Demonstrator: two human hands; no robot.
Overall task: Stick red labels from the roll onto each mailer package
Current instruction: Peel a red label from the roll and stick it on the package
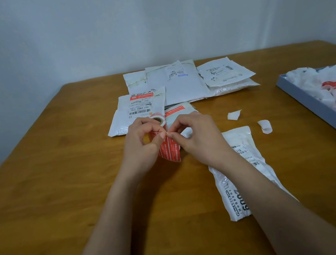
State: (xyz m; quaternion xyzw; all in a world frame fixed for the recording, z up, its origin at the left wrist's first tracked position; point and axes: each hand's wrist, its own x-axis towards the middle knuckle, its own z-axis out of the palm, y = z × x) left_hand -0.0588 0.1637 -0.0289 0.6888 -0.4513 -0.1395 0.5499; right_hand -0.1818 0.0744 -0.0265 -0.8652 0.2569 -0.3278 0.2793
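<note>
Both hands met over the middle of the counter (63, 182), fingertips pinched together on the free end of the label strip. The left hand (143, 140) curled round the roll of red labels (158, 121), holding it just above the wood with the core opening facing the camera, while its thumb and forefinger nipped the strip. The right hand (193, 133) pinched the same spot from the other side, apparently working a label's corner away from its backing. The loose red strip (170, 151) hung down from the pinch toward the near edge, its long axis running roughly away from the person.

The next package in reach was the unlabelled mailer (242, 171) lying just right of the hands, partly under the right forearm, its long axis running from the near edge toward the far edge. It lay nearer the right hand, so the peeled label would likely travel a short way rightward and down.

Just beyond the hands lay two labelled mailers (139, 107), each showing a red label. More white mailers (178, 79) sat stacked toward the far edge; no red showed on them. Two backing scraps (234, 115) lay to the right, and a grey tray (298, 94) of crumpled waste sat along the right edge.
</note>
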